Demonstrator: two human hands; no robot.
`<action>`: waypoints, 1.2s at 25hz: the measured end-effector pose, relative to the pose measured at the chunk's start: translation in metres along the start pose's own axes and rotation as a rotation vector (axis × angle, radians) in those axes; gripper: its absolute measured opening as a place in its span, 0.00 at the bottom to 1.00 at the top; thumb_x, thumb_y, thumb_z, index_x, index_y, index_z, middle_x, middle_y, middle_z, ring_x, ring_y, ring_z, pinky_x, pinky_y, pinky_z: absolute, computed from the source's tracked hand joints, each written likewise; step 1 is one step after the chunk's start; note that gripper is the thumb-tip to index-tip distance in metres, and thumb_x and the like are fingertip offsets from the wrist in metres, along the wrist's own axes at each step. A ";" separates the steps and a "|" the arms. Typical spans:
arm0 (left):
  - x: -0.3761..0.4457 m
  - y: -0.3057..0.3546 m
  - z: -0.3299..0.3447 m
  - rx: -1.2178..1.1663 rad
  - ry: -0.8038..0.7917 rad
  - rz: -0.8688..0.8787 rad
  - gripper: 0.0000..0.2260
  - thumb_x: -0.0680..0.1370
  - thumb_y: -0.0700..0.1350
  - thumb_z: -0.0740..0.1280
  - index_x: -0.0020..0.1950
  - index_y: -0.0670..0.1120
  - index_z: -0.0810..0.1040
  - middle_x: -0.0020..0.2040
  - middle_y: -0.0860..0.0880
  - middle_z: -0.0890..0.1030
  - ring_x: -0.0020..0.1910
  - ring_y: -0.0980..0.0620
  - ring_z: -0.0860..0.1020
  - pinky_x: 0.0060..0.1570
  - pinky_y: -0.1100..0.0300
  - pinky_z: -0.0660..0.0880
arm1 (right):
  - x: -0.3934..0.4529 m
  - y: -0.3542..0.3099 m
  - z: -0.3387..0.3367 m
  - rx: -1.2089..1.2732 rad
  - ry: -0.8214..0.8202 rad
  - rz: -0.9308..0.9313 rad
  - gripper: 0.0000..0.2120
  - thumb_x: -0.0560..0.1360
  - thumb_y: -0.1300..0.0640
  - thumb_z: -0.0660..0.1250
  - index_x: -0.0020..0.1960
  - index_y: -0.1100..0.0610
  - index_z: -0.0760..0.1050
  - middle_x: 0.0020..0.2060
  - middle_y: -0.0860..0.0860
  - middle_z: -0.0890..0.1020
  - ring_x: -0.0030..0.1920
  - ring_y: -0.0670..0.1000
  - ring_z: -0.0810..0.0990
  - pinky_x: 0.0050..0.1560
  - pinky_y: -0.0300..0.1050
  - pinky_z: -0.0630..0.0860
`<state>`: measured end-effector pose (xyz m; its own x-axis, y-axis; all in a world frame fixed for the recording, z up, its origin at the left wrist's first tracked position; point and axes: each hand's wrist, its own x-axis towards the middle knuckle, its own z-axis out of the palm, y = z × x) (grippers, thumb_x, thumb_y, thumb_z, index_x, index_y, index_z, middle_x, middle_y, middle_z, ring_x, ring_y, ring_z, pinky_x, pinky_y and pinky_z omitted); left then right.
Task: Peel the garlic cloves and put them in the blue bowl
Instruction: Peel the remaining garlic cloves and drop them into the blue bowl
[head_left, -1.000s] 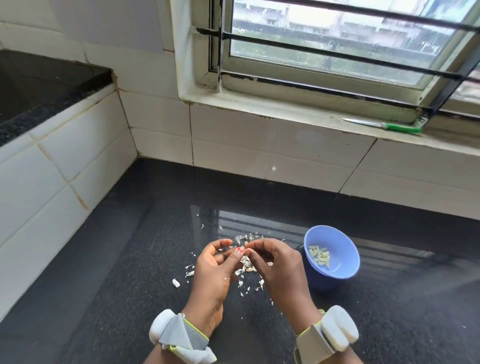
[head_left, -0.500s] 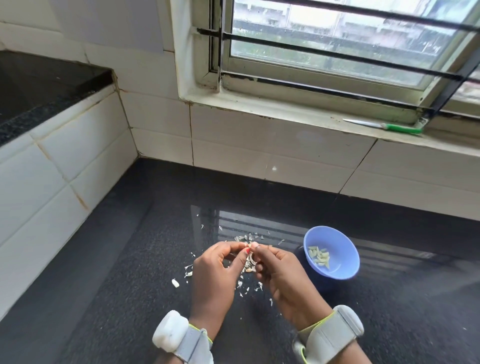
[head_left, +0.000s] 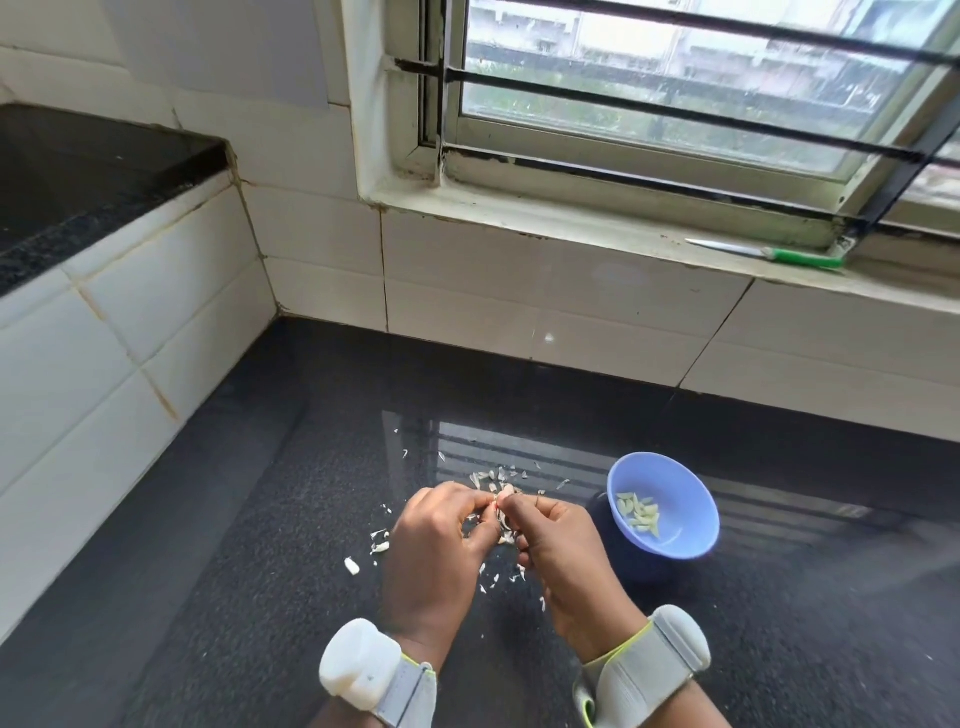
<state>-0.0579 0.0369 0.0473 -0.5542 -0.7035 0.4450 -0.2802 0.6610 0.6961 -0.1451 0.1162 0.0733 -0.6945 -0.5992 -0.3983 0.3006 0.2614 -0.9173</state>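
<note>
Left hand (head_left: 436, 551) and right hand (head_left: 566, 556) together at about 6 o'clock over the black counter (head_left: 260, 571), fingertips of both pinching one garlic clove (head_left: 503, 514) between them. Blue bowl (head_left: 675, 540) just beside the right hand at 3 o'clock from it, on the counter, with peeled cloves (head_left: 638, 513) inside. Skin flakes (head_left: 493, 475) scattered around and under the hands; green-handled knife (head_left: 769, 253) on the window ledge at 1 o'clock.
</note>
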 end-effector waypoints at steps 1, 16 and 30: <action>0.000 0.000 0.000 0.004 -0.003 0.002 0.09 0.72 0.51 0.64 0.40 0.50 0.81 0.37 0.57 0.80 0.37 0.55 0.76 0.41 0.62 0.70 | 0.000 0.001 0.001 -0.007 0.015 -0.005 0.10 0.76 0.58 0.68 0.39 0.60 0.83 0.28 0.48 0.76 0.29 0.42 0.69 0.32 0.36 0.66; 0.004 0.004 0.000 -0.210 0.027 -0.139 0.03 0.71 0.44 0.70 0.37 0.49 0.81 0.35 0.56 0.80 0.36 0.60 0.77 0.37 0.71 0.71 | 0.007 -0.003 -0.007 0.484 -0.236 0.472 0.07 0.71 0.58 0.71 0.35 0.58 0.78 0.29 0.49 0.75 0.27 0.43 0.70 0.26 0.33 0.70; 0.005 -0.037 -0.019 -0.153 -0.016 -0.467 0.17 0.75 0.58 0.63 0.34 0.47 0.78 0.29 0.52 0.78 0.30 0.55 0.75 0.34 0.60 0.71 | 0.032 -0.021 -0.125 -0.915 0.498 -0.164 0.09 0.76 0.55 0.67 0.37 0.52 0.79 0.42 0.52 0.85 0.47 0.56 0.81 0.45 0.45 0.73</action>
<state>-0.0357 0.0043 0.0342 -0.4093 -0.9106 0.0578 -0.3839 0.2293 0.8945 -0.2553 0.1863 0.0800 -0.9343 -0.3549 -0.0340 -0.2852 0.8012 -0.5261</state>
